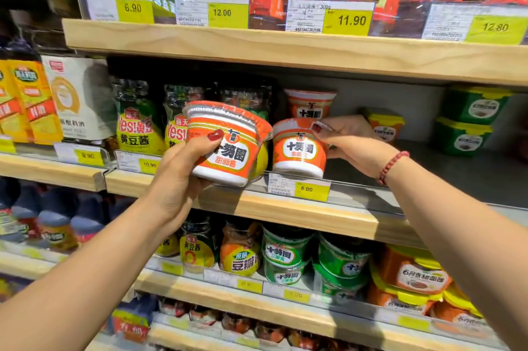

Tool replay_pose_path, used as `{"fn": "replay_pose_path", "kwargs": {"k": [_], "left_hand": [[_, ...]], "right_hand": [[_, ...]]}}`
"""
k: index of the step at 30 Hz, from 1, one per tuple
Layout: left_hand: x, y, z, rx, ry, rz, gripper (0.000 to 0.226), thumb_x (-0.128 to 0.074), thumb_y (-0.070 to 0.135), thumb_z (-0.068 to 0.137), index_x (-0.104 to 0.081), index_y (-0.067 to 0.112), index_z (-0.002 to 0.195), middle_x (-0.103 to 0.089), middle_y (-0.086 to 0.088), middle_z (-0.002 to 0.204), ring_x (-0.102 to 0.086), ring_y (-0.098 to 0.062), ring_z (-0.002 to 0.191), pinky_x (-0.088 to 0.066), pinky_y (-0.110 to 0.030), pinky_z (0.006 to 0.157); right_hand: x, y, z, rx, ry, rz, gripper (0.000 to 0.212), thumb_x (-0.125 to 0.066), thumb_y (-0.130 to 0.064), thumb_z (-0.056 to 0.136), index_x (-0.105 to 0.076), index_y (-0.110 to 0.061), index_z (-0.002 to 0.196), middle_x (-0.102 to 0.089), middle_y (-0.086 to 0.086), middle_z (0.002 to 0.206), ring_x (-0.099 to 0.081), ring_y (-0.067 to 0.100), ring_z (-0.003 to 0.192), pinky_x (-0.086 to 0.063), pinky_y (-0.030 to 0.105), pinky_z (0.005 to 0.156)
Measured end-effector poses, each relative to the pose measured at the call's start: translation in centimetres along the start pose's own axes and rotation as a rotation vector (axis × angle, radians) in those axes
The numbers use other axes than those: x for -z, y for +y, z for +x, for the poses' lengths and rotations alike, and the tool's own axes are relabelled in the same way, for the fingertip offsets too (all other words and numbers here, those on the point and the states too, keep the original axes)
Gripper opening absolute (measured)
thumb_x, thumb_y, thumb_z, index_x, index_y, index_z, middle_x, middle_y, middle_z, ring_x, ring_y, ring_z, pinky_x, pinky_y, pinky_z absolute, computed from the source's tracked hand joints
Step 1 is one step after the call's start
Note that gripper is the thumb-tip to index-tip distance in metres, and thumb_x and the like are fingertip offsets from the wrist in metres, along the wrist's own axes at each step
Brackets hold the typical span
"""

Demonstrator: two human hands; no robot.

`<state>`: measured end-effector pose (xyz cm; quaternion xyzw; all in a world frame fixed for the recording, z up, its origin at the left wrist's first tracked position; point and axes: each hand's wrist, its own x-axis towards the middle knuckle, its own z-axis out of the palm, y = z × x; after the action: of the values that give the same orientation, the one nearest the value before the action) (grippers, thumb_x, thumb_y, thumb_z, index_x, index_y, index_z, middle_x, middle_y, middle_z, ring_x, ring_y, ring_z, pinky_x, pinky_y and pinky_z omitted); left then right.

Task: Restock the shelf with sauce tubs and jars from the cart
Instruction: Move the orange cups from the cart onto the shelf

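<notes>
My left hand (180, 176) grips an orange-and-white sauce tub (228, 142), tilted, just in front of the middle shelf's wooden edge (257, 207). My right hand (351, 142) holds a second orange-and-white sauce tub (298, 149) that stands at the shelf front, thumb on its rim and fingers behind it. A third tub of the same kind (310, 103) stands further back on the same shelf. The cart is out of view.
Yellow-green bean-sauce jars (137, 122) stand left of the tubs. Green and orange lidded boxes (468, 122) sit at the right, with bare grey shelf floor (428, 170) between. A price tag (300, 187) hangs below. Upper shelf holds red jars; lower shelf holds green tubs (285, 256).
</notes>
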<state>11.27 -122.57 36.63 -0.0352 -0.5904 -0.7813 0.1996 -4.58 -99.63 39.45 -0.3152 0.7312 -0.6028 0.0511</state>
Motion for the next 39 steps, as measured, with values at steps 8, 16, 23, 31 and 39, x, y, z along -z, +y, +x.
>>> {"fn": "replay_pose_path", "kwargs": {"k": [8,16,23,31,39], "left_hand": [[0.4,-0.2,0.3,-0.005,-0.019,-0.049,0.040,-0.070,0.039,0.049,-0.070,0.019,0.083,-0.074,-0.003,0.088,-0.071,-0.017,0.080,-0.055,-0.036,0.081],[0.3,-0.4,0.3,-0.021,-0.035,-0.070,0.034,-0.070,0.039,0.048,-0.073,0.021,0.077,-0.074,0.000,0.084,-0.071,-0.015,0.076,-0.058,-0.029,0.069],[0.1,-0.3,0.2,-0.040,-0.060,-0.064,0.025,-0.069,0.041,0.048,-0.077,0.031,0.069,-0.074,0.004,0.080,-0.070,-0.011,0.074,-0.057,-0.027,0.069],[-0.2,-0.7,0.2,-0.055,-0.056,-0.097,0.025,-0.068,0.041,0.050,-0.077,0.031,0.070,-0.074,0.005,0.079,-0.070,-0.011,0.073,-0.056,-0.024,0.064],[-0.9,-1.3,0.2,-0.068,-0.028,-0.167,0.025,-0.069,0.040,0.050,-0.077,0.028,0.070,-0.073,0.004,0.080,-0.070,-0.012,0.073,-0.057,-0.022,0.060]], "right_hand": [[-0.4,-0.4,-0.1,0.078,0.050,-0.033,0.018,-0.065,-0.013,0.081,-0.069,-0.020,0.097,-0.075,-0.009,0.089,-0.072,0.008,0.086,-0.057,0.021,0.068],[-0.8,-0.3,-0.1,0.151,0.081,-0.111,0.032,-0.058,-0.005,0.090,-0.058,-0.013,0.121,-0.068,-0.006,0.100,-0.069,-0.003,0.084,-0.053,0.012,0.068],[-0.6,-0.2,0.1,0.159,0.082,-0.185,0.032,-0.062,-0.006,0.088,-0.061,-0.014,0.119,-0.069,-0.005,0.103,-0.068,-0.001,0.092,-0.053,0.014,0.073],[0.5,-1.1,-0.8,0.148,-0.020,-0.335,0.027,-0.072,-0.015,0.079,-0.069,-0.029,0.102,-0.068,-0.026,0.096,-0.061,-0.016,0.095,-0.046,0.003,0.075],[0.6,-0.6,-1.4,0.201,-0.112,-0.532,0.032,-0.077,-0.015,0.077,-0.069,-0.019,0.108,-0.065,-0.015,0.105,-0.059,-0.016,0.097,-0.044,0.003,0.080]]}}
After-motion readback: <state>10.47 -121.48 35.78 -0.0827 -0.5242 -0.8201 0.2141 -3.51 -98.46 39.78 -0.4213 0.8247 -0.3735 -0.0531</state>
